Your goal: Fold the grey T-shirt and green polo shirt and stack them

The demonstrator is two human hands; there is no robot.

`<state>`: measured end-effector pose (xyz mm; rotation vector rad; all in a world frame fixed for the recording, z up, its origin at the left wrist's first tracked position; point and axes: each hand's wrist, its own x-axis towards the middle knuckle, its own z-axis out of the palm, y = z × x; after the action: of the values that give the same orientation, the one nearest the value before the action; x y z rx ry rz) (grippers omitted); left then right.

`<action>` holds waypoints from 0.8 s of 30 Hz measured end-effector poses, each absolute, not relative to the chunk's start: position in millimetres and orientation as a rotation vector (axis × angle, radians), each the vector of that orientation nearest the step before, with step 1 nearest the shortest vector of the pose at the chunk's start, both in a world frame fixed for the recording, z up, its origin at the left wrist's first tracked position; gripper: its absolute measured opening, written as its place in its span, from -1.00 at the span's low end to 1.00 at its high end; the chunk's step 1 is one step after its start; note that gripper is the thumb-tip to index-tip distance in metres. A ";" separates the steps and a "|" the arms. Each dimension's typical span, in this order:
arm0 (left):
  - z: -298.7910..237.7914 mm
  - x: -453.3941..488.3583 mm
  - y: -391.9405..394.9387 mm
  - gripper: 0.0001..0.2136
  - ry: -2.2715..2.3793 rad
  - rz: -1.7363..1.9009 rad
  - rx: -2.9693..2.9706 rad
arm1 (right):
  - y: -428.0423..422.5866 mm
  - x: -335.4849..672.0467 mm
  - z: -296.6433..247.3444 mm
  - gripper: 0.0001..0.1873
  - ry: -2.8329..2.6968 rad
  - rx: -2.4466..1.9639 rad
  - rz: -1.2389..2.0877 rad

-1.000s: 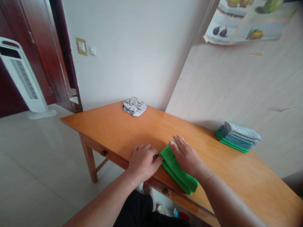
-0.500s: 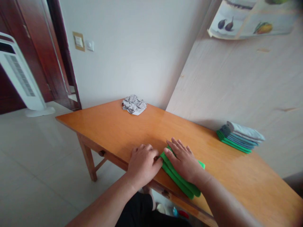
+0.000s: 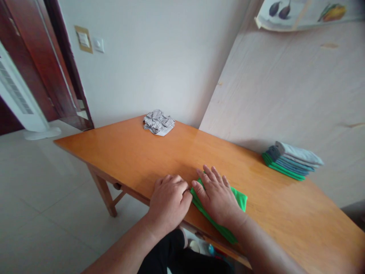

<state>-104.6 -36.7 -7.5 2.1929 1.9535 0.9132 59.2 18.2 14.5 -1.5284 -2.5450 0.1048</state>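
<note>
A folded green cloth (image 3: 238, 199) lies near the front edge of the orange wooden table (image 3: 134, 156). My right hand (image 3: 217, 196) lies flat on top of it, fingers stretched out and spread. My left hand (image 3: 169, 199) rests on the table at the cloth's left end, fingers curled with the thumb against the cloth's edge; whether it pinches the cloth is hidden.
A crumpled grey striped cloth (image 3: 157, 122) sits at the table's far corner by the wall. A stack of folded cloths (image 3: 291, 160), green, blue and grey, lies at the right against the wall. A white tower fan (image 3: 17, 95) stands on the floor at left.
The green cloth has been laid over flatter and wider, and my right hand has spread out on top of it. The left hand stays at the cloth's left end.
</note>
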 end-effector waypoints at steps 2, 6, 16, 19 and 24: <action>-8.1 -104.6 -36.0 -0.80 1.970 0.919 2.192 | 18.5 58.8 14.8 -0.23 -2.536 -1.522 0.128; -9.0 -106.4 -33.8 -0.81 1.983 0.965 2.178 | 21.8 61.3 17.6 -0.24 -2.502 -1.493 0.251; 14.3 -106.6 -7.6 -0.78 1.664 1.379 2.230 | 21.7 136.1 41.5 -0.22 -1.888 -1.431 0.429; 34.4 -89.7 9.0 -0.70 1.590 1.395 2.349 | 10.4 154.5 32.7 -0.24 -1.881 -1.471 0.450; 45.6 -60.6 29.0 -0.55 1.469 0.923 2.654 | -7.3 164.8 15.8 -0.23 -2.022 -1.549 0.337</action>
<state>-60.6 29.0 45.6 2.6538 1.4688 0.9235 164.8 -7.3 15.8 -1.5486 -2.0216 0.3373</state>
